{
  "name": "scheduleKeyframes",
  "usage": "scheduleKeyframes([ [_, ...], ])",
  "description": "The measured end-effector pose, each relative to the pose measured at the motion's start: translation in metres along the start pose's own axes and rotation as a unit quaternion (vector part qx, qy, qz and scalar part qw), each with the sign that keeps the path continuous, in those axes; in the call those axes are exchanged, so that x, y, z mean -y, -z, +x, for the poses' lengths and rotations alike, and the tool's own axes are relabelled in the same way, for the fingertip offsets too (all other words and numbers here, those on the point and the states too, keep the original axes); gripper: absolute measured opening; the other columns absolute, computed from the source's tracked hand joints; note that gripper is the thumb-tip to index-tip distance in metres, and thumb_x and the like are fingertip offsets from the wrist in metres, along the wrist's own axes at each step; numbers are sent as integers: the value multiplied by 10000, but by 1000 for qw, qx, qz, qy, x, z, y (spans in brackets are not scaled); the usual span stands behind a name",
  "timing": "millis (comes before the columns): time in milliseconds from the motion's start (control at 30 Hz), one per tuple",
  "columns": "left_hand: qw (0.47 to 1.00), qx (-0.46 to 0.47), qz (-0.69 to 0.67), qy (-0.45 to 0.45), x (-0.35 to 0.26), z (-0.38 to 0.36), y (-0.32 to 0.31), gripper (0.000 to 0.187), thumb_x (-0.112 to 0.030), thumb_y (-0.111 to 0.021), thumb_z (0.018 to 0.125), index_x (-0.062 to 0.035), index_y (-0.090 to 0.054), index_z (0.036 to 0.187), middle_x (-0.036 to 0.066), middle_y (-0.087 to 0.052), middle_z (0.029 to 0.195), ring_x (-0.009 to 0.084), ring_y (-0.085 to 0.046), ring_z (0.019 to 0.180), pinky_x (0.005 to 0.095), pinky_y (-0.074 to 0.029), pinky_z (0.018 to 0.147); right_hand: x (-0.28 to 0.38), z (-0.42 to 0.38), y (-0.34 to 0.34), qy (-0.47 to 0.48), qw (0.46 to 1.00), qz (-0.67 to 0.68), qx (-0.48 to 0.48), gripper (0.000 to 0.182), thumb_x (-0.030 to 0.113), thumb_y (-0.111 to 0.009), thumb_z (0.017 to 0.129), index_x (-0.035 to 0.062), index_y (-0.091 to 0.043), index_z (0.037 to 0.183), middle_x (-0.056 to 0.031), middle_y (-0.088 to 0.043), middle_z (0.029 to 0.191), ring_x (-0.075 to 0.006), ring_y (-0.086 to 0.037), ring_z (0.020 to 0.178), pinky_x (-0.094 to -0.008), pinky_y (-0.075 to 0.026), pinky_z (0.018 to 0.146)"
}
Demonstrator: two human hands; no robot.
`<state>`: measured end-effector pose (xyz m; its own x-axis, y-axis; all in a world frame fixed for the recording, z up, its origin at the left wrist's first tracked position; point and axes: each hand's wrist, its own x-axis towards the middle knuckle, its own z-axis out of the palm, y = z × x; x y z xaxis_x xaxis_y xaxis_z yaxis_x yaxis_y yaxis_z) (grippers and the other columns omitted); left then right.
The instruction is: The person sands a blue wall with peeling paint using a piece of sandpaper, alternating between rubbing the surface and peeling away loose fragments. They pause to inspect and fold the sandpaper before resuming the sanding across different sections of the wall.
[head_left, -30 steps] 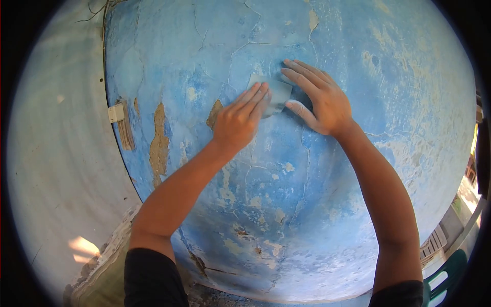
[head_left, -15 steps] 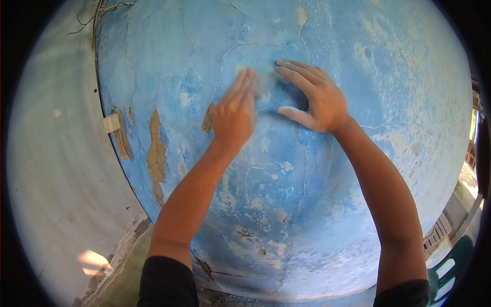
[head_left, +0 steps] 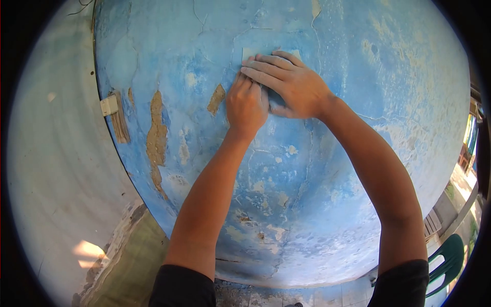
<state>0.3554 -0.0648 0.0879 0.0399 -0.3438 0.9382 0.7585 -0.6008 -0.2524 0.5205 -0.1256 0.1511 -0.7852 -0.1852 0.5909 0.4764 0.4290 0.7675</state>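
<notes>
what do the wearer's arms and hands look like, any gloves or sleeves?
No gloves: left hand and right hand are bare, and no rings, watch or bands show. Forearms are bare to above the elbow, ending in short black sleeves at the frame's bottom edge.

Both hands lie on a wall, right hand point(head_left: 294, 84) over the left hand point(head_left: 247, 105), a sheet point(head_left: 249, 52) beneath; switch box point(head_left: 109, 105) at nine o'clock, chair point(head_left: 447, 261) at four.
</notes>
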Motion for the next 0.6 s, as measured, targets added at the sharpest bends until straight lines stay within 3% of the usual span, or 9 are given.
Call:
scheduleKeyframes([
  [67,1000,20,-12,4,2,-7,5,386,-38,-652,983,83,-697,1346,260,-717,1378,421,-665,1338,480,-542,1131,4,10,14,-7,995,-3,101,805,153,-822,834,145,-545,1590,-86,-595,1607,-291,-548,1503,-446,-484,1248],
  [167,1000,18,-23,3,6,-13,3,366,-18,-682,957,74,-716,1310,249,-722,1369,418,-667,1333,485,-545,1125,5,17,15,-59,986,25,156,819,104,-829,843,146,-534,1606,-80,-578,1630,-288,-529,1523,-433,-499,1234],
  [267,999,-5,-40,-14,8,-19,2,330,18,-705,924,51,-740,1251,207,-741,1336,401,-669,1331,486,-545,1105,2,8,0,-104,984,79,121,792,63,-804,879,121,-520,1616,-96,-559,1649,-294,-492,1555,-424,-485,1248],
  [400,997,-47,-56,2,2,-21,4,280,57,-701,904,11,-756,1174,132,-770,1252,352,-669,1318,467,-525,1062,5,5,-9,-67,992,78,66,746,45,-784,907,85,-526,1606,-108,-561,1645,-305,-464,1575,-435,-469,1263],
  [500,999,-35,-40,9,3,-26,8,284,100,-649,920,67,-759,1180,195,-758,1250,384,-655,1266,491,-504,1064,3,6,-13,-57,995,58,59,708,48,-788,907,57,-556,1576,-109,-575,1631,-311,-469,1571,-435,-462,1269],
  [600,999,-38,-25,29,-1,-25,8,304,111,-652,910,32,-764,1181,157,-705,1278,369,-589,1205,470,-467,1038,4,6,-17,-54,996,56,43,691,60,-804,895,48,-585,1550,-111,-601,1605,-322,-487,1557,-443,-465,1264],
])
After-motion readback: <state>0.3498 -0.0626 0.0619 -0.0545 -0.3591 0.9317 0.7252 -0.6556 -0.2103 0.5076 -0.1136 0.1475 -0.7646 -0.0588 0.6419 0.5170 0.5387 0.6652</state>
